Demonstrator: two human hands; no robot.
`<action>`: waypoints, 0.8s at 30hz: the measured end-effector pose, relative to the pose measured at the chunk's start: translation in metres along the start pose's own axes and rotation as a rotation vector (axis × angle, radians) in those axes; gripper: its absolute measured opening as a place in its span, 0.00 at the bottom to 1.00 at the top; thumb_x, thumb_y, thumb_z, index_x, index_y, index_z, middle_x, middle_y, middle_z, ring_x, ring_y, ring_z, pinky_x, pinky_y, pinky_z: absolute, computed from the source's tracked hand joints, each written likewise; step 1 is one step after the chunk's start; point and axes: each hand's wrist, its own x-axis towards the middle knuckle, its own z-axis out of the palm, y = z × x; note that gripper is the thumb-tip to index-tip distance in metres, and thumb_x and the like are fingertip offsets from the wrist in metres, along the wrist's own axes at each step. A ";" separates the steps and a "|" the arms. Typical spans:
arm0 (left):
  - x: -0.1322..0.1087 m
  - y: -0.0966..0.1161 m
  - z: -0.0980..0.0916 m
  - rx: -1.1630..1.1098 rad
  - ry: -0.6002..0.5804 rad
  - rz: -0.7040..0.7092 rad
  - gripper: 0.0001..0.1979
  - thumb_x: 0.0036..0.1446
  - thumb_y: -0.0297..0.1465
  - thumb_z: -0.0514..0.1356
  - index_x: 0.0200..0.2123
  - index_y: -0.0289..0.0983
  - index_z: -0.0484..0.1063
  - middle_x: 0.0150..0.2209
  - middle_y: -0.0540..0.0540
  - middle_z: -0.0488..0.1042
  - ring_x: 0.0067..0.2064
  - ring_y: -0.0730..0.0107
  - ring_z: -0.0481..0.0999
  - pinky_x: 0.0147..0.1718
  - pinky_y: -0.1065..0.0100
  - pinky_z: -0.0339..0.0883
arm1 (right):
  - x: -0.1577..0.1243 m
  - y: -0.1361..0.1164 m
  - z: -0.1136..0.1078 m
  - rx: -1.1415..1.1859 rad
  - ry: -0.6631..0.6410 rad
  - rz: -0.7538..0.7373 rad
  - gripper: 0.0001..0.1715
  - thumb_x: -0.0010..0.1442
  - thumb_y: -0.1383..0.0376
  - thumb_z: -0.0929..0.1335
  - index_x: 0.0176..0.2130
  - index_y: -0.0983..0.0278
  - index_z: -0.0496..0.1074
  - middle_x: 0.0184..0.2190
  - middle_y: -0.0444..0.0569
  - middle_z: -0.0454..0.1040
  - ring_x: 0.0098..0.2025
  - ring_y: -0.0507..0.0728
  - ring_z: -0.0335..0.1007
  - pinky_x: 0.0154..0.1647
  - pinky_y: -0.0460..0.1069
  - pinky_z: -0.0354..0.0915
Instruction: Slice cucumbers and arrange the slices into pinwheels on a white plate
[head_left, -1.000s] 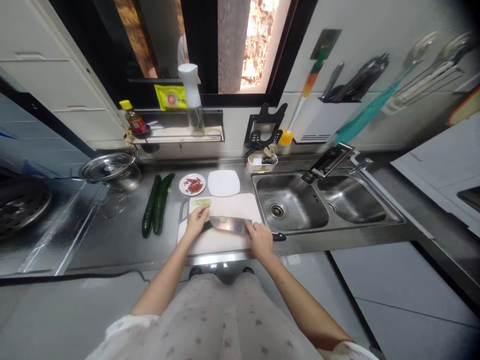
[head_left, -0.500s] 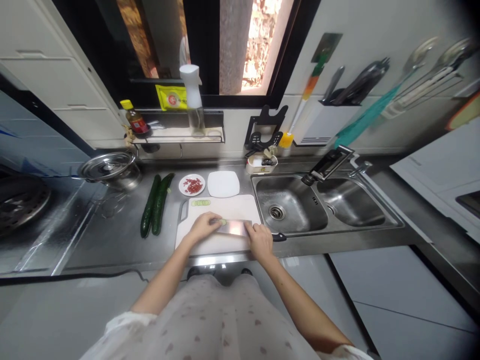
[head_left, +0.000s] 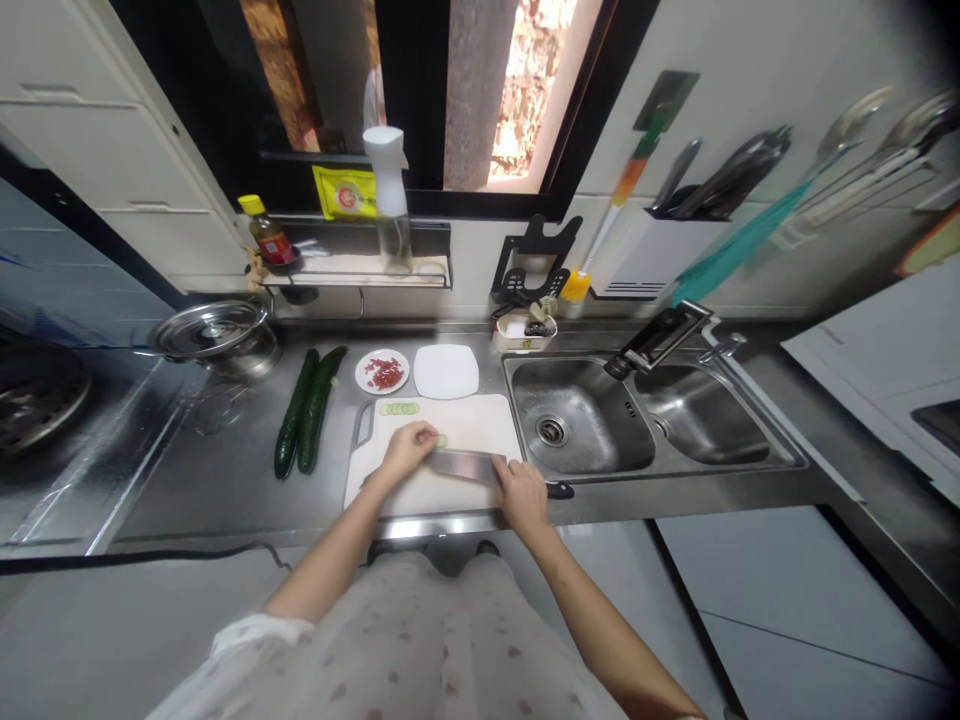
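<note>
My left hand is curled over a piece of cucumber on the white cutting board, with a cut slice at its fingertips. My right hand grips the handle of a cleaver, whose blade lies against the left hand's knuckles. A short row of cucumber slices lies at the board's far edge. The cucumber piece under the left hand is mostly hidden.
Two whole cucumbers lie left of the board. Behind it are a small dish of chopped red chilli and a white square plate. A double sink is to the right, a lidded steel pot to the left.
The left hand moved from the board's far edge back to the cucumber beside the blade. The cleaver came down from a raised, tilted position to the board.
</note>
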 end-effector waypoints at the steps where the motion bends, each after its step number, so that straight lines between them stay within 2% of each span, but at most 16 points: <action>1: 0.003 -0.004 -0.001 0.001 0.028 -0.032 0.08 0.53 0.34 0.61 0.33 0.36 0.76 0.31 0.48 0.78 0.33 0.69 0.75 0.35 0.70 0.66 | 0.000 0.001 0.000 0.000 -0.006 0.004 0.22 0.64 0.68 0.61 0.56 0.61 0.69 0.38 0.54 0.71 0.41 0.58 0.61 0.40 0.51 0.50; 5: 0.018 -0.023 -0.004 0.045 0.164 -0.143 0.08 0.52 0.34 0.62 0.34 0.36 0.77 0.31 0.47 0.78 0.34 0.67 0.76 0.36 0.69 0.67 | 0.001 0.004 0.002 0.010 -0.027 0.028 0.23 0.62 0.68 0.63 0.56 0.61 0.69 0.39 0.53 0.72 0.42 0.59 0.62 0.40 0.51 0.51; 8: 0.032 -0.036 -0.006 0.082 0.213 -0.197 0.09 0.52 0.34 0.62 0.35 0.36 0.77 0.34 0.45 0.79 0.36 0.66 0.76 0.39 0.67 0.67 | 0.001 0.005 0.002 0.018 -0.043 0.044 0.24 0.60 0.69 0.63 0.56 0.61 0.69 0.39 0.53 0.72 0.42 0.58 0.63 0.41 0.51 0.51; 16: 0.062 -0.049 -0.005 0.215 0.195 -0.262 0.10 0.54 0.36 0.61 0.37 0.37 0.77 0.35 0.43 0.80 0.39 0.64 0.76 0.39 0.67 0.64 | -0.001 0.009 0.002 0.047 -0.025 0.066 0.23 0.60 0.68 0.64 0.55 0.60 0.69 0.39 0.52 0.73 0.43 0.58 0.63 0.41 0.50 0.52; 24: 0.077 -0.053 -0.003 0.343 0.196 -0.219 0.10 0.57 0.29 0.57 0.41 0.38 0.76 0.37 0.42 0.79 0.42 0.61 0.75 0.43 0.65 0.63 | -0.002 0.014 0.004 0.039 -0.042 0.091 0.24 0.60 0.67 0.64 0.55 0.60 0.69 0.39 0.52 0.73 0.42 0.58 0.64 0.40 0.50 0.51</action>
